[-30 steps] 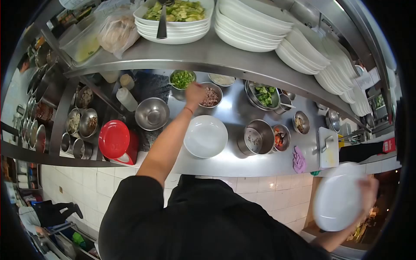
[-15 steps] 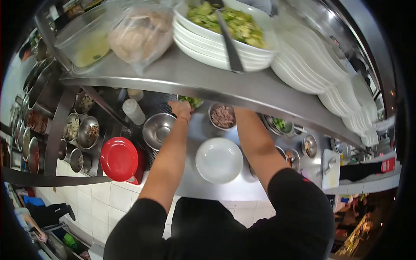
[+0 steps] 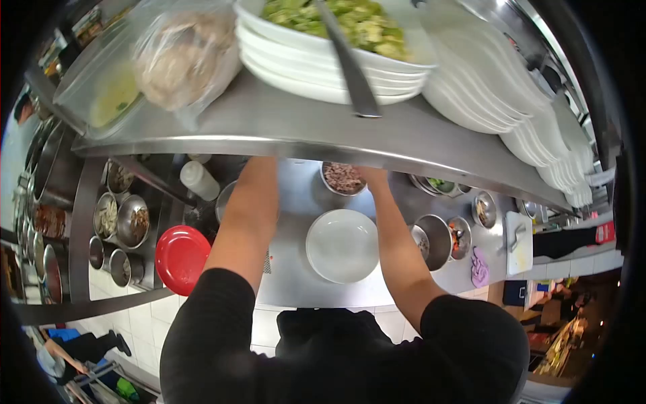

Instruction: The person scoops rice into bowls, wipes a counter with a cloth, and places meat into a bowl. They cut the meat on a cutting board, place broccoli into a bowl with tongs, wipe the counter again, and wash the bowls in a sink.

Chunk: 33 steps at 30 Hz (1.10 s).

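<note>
My left forearm reaches up under the steel shelf, and the shelf's edge hides my left hand. At the right rim of a metal bowl of chopped brownish-pink food (image 3: 344, 178), my right hand (image 3: 368, 176) shows in part; its fingers are too hidden to read. Below that bowl, a round white plate (image 3: 343, 246) lies on the steel counter (image 3: 295, 232) between my forearms. An empty-looking metal bowl (image 3: 225, 202) is partly covered by my left arm. The red plate (image 3: 182, 260) sits left of that arm.
The shelf (image 3: 222, 143) crosses above the counter, bearing stacked white dishes (image 3: 323, 73), a bagged item (image 3: 178, 64) and a clear tub (image 3: 94, 84). Metal pots (image 3: 434, 242), a purple cloth (image 3: 479, 267) and a white board (image 3: 519, 242) are at right. A person (image 3: 81, 351) is at lower left.
My left hand has gone out of sight behind the shelf edge, as has the bowl of greens it was at. My right hand has come partly into view beside the bowl of chopped food.
</note>
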Tool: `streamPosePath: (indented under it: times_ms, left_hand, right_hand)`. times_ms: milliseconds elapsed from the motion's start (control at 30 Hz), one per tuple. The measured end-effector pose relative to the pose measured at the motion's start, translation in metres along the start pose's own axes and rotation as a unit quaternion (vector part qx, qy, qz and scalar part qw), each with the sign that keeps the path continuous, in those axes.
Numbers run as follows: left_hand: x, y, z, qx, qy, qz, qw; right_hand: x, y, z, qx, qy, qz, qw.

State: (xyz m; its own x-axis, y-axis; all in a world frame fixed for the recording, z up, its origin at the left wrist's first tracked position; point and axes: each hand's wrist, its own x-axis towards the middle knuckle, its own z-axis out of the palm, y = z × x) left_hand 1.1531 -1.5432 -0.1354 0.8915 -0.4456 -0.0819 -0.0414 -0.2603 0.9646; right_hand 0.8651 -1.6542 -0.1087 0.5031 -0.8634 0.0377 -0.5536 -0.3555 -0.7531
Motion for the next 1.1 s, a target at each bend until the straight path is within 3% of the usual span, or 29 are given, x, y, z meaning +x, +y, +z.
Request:
streamPosePath:
  times_ms: [67, 100, 167, 200, 233, 267, 300, 367, 400, 467, 567, 633, 700, 800, 933, 1000, 1100]
  left_hand:
    - [0.0, -0.006, 0.004, 0.043, 0.03, 0.005, 0.999]
    - [-0.005, -0.008, 0.006, 0.076, 0.049, 0.019, 0.996]
    - [-0.026, -0.016, 0.012, 0.161, 0.089, 0.093, 0.979]
    - [-0.044, -0.024, 0.015, 0.217, 0.082, 0.161, 0.959]
    - [-0.071, -0.032, 0.017, 0.266, 0.038, 0.24, 0.933]
    - [-0.1, -0.037, 0.015, 0.294, -0.058, 0.275, 0.914]
    - [-0.148, -0.006, 0.009, 0.278, -0.177, 0.037, 0.943]
    - [-0.216, -0.026, -0.002, 0.282, -0.349, 0.068, 0.891]
    - [-0.244, -0.032, -0.01, 0.295, -0.34, 0.085, 0.889]
    - [-0.271, -0.037, -0.022, 0.309, -0.333, 0.099, 0.885]
    - [-0.294, -0.042, -0.045, 0.245, -0.334, 0.071, 0.907]
    - [-0.321, -0.03, -0.063, 0.142, -0.289, -0.046, 0.946]
    - [-0.341, -0.045, -0.073, 0.094, -0.284, -0.085, 0.95]
    - [-0.357, -0.048, -0.073, 0.231, -0.242, -0.015, 0.942]
    - [-0.338, -0.021, -0.072, 0.294, -0.252, -0.011, 0.922]
    - [-0.32, -0.01, -0.072, 0.47, -0.317, 0.075, 0.82]
    - [-0.304, 0.005, -0.061, 0.478, -0.262, 0.127, 0.829]
  right_hand:
    - [-0.023, 0.005, -0.033, -0.039, 0.007, 0.007, 0.999]
    - [-0.03, 0.002, -0.048, 0.202, -0.016, 0.188, 0.961]
    - [-0.012, 0.055, -0.036, 0.252, 0.002, 0.19, 0.949]
    - [-0.001, 0.092, -0.028, 0.04, 0.036, -0.035, 0.998]
    - [0.021, 0.111, -0.007, 0.308, -0.021, 0.02, 0.951]
    - [0.043, 0.13, 0.015, 0.546, -0.042, 0.098, 0.831]
    - [0.058, 0.128, 0.018, 0.552, -0.046, 0.097, 0.827]
    - [0.072, 0.13, 0.023, 0.675, 0.022, 0.126, 0.727]
    - [0.069, 0.122, 0.02, 0.677, 0.02, 0.132, 0.724]
    - [0.061, 0.097, 0.006, 0.725, 0.07, 0.161, 0.666]
    - [0.068, 0.094, 0.005, 0.728, 0.071, 0.166, 0.662]
    - [0.073, 0.089, 0.0, 0.73, 0.07, 0.162, 0.66]
    - [0.073, 0.087, -0.004, 0.728, 0.071, 0.161, 0.662]
    - [0.076, 0.078, -0.014, 0.726, 0.07, 0.156, 0.666]
    - [0.072, 0.071, -0.03, 0.708, 0.06, 0.157, 0.686]
    - [0.066, 0.065, -0.045, 0.698, 0.06, 0.154, 0.697]
    - [0.054, 0.058, -0.074, 0.683, 0.06, 0.148, 0.713]
